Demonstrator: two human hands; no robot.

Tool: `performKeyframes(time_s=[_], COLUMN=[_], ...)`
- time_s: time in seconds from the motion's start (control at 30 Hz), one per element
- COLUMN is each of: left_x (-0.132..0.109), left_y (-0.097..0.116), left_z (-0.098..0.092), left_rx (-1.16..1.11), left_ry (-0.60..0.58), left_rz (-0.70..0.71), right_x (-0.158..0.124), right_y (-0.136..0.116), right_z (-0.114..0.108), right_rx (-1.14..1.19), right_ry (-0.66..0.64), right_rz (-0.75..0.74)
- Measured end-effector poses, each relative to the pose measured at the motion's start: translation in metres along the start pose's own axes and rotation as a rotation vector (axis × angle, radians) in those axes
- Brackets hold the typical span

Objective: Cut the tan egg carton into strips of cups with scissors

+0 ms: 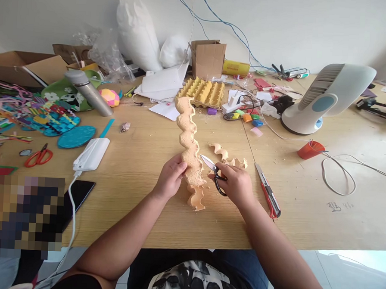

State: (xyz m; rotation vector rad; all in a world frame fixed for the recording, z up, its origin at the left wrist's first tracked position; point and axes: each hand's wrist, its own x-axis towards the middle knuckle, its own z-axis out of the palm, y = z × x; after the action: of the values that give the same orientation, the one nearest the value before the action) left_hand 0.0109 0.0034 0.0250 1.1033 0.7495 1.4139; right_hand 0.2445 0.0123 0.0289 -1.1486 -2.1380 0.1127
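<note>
My left hand [170, 176] is closed on the left side of a long wavy strip of egg carton [189, 140] that stands on edge on the wooden table [137, 210]. My right hand [236, 184] grips black-handled scissors [213, 169], whose open blades point at the strip's right side. A smaller cut-off carton piece [226, 157] lies just beyond my right hand. A red utility knife [268, 191] rests to the right of that hand.
A whole egg tray [204, 92], cardboard box [208, 58] and white fan [328, 97] stand farther back. An orange cup [310, 149] and white cable [338, 173] lie right. Red scissors [38, 157], power bank [92, 154], phone [78, 194] and colourful craft scraps [36, 114] lie left.
</note>
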Motion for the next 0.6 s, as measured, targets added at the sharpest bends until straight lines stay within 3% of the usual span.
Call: performKeyframes(time_s=[0.17,0.33,0.6], left_x=[0.0004,0.0016,-0.0016], left_y=[-0.0029,-0.0012,-0.0069], left_z=[-0.0012,0.0008,-0.0010], left_rx=[0.039,0.089,0.113], left_ry=[-0.003,0.015,-0.044], left_rz=[0.013,-0.002,-0.013], right_x=[0.0011,0.0021,0.0028], right_y=[-0.0045,-0.0084,-0.0002], right_z=[-0.0006,-0.0020,0.0064], right_rx=[0.155,0.182,0.093], right_ry=[0.002,-0.037,0.007], right_rz=[0.135,0.075,0.053])
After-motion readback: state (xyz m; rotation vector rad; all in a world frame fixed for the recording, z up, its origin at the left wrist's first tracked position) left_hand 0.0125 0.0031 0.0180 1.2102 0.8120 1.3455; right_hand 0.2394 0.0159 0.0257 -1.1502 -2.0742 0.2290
